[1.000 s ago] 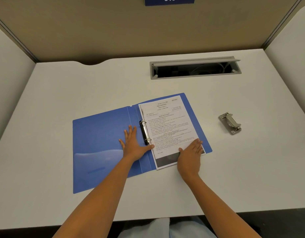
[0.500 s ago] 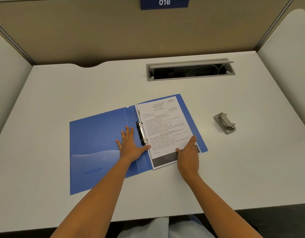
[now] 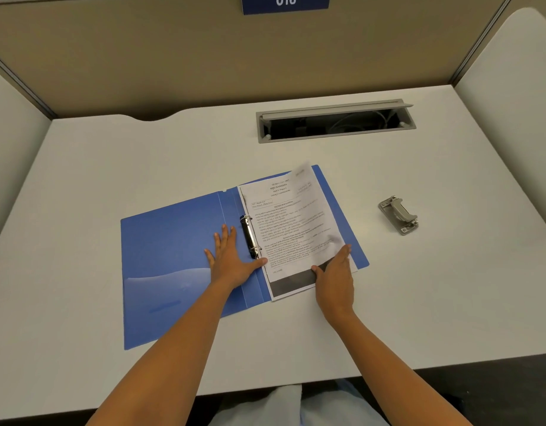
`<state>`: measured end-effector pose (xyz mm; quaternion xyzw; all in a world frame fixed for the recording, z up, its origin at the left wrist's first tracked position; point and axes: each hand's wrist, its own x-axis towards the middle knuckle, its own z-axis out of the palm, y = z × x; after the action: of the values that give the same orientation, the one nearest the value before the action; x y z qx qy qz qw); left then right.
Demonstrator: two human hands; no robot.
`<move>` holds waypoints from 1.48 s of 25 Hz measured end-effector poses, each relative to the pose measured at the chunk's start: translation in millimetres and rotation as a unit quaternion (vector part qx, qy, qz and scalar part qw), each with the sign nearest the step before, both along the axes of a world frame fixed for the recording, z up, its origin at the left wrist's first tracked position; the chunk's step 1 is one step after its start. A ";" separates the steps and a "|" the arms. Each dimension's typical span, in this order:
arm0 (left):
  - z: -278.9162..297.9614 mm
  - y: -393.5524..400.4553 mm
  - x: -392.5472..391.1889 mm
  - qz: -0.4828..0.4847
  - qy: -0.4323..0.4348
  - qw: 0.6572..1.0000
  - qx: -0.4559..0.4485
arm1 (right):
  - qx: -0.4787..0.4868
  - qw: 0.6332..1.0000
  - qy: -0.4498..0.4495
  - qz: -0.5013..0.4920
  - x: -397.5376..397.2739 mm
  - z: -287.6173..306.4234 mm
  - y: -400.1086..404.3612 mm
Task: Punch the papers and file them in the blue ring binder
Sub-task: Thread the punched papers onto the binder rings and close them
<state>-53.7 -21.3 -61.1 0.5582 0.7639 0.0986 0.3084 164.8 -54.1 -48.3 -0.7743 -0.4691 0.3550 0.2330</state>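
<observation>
Blue ring binder (image 3: pixel 173 256), laid open flat on the white worktop (image 3: pixel 419 287). Left hand (image 3: pixel 231 259) was spread flat, fingers straight, on the inside cover, just left of the metal ring mechanism (image 3: pixel 250 236), thumb tip reaching toward the rings. Papers (image 3: pixel 290 222) were seated on the rings, right of that hand; top sheet blurred along its right edge. Right hand (image 3: pixel 334 278) was placed at the sheets' near right corner, thumb on top, fingers extended at the edge; a firm pinch could not be confirmed. Grey hole punch (image 3: pixel 399 214) was located beyond and right of the right hand, well apart.
</observation>
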 end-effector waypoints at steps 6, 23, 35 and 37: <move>8.1 6.4 0.1 0.035 -0.050 0.998 -0.010 | 0.125 0.987 0.084 0.055 -12.7 19.0 -1.4; 94.5 24.3 2.4 0.102 -0.357 0.928 -0.028 | 0.168 0.972 0.029 0.163 -62.4 63.6 3.6; 78.3 30.3 23.4 0.203 -0.371 0.906 -0.004 | 0.091 0.968 0.181 0.151 -51.9 29.8 2.1; 77.7 27.9 12.5 0.203 -0.392 0.897 -0.002 | 0.110 0.974 0.160 0.113 -45.8 22.9 0.8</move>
<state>-41.2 6.6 16.6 0.3064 0.6781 0.3681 0.5575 119.0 -53.3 -25.4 -0.6188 -0.5463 0.4447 0.3476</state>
